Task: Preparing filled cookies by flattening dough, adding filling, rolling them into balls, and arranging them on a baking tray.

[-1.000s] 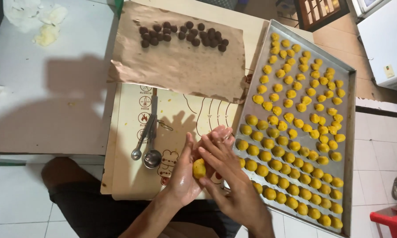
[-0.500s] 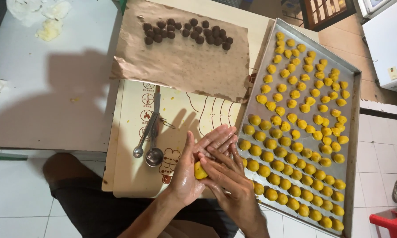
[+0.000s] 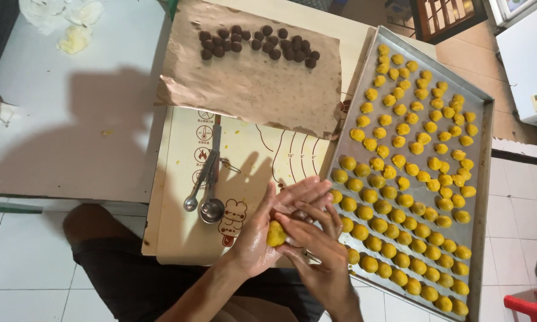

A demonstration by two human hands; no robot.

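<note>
A small yellow dough ball (image 3: 275, 234) sits in the open palm of the left hand (image 3: 268, 229). It is round, soft-looking and a bit shiny. The left hand is held flat with its fingers stretched out toward the tray side. The right hand (image 3: 317, 250) comes in from below and its fingertips (image 3: 292, 222) touch the top and side of the ball. Both hands are held just above the near edge of the pale mat, close together.
</note>
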